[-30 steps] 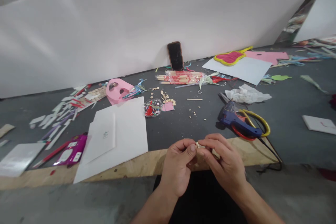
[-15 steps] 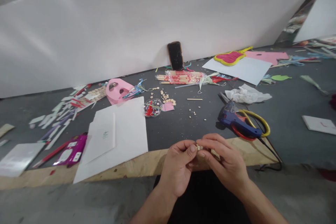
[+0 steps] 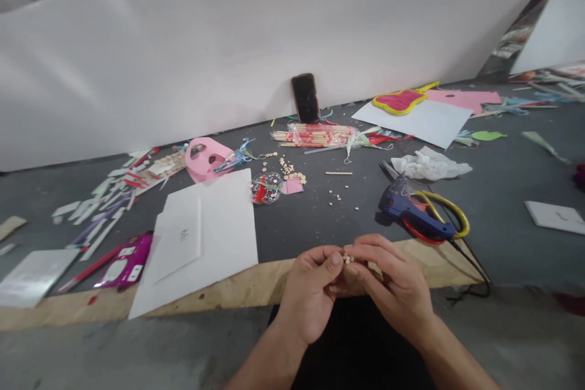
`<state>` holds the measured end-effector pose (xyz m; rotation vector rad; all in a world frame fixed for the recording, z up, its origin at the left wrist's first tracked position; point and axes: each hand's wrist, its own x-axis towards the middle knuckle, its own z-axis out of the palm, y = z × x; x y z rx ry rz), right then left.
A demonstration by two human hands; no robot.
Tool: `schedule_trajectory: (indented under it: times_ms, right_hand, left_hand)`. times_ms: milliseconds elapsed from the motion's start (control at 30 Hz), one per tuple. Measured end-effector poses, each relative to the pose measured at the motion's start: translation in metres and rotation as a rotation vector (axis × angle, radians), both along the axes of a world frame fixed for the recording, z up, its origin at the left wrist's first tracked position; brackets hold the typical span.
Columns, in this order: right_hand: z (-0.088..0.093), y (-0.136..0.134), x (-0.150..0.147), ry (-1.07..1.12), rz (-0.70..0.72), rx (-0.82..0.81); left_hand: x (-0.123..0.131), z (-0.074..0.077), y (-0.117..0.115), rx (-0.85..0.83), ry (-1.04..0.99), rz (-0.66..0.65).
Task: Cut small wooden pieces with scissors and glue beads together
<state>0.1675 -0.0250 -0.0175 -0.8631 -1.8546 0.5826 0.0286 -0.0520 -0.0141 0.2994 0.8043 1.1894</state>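
Note:
Fingertips of my left hand (image 3: pixel 315 280) and my right hand (image 3: pixel 388 274) meet over the table's wooden front edge. Both are closed in a pinch around a small cluster of pale wooden beads (image 3: pixel 348 259), which shows between the thumbs and index fingers. What lies behind the fingers is hidden. Beyond my hands a few loose beads (image 3: pixel 338 197) are scattered on the dark tabletop, near a short wooden stick (image 3: pixel 339 173). A heap of similar beads (image 3: pixel 292 173) lies by a round clear dish (image 3: pixel 267 189) of mixed small pieces and a pink tag (image 3: pixel 292 186).
A blue glue gun (image 3: pixel 409 210) lies with yellow-handled scissors (image 3: pixel 457 216) at the right, its cord over the edge. Behind them is a crumpled white tissue (image 3: pixel 429 163). White sheets (image 3: pixel 228 213) and a purple packet (image 3: pixel 125 262) are at the left; a phone (image 3: pixel 306 97) leans on the board.
Hardly anything differs. My fingers have shifted very slightly around the bead cluster, and a little more of it shows between them.

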Motion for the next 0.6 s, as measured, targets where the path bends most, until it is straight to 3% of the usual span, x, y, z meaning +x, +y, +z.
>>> schedule_trajectory:
  times_ms: [600]
  right_hand:
    - [-0.0016,-0.0019,-0.0009,0.008,0.014,-0.021]
  left_hand:
    - [0.0002,0.0055,-0.0007,-0.017,0.009,-0.04]
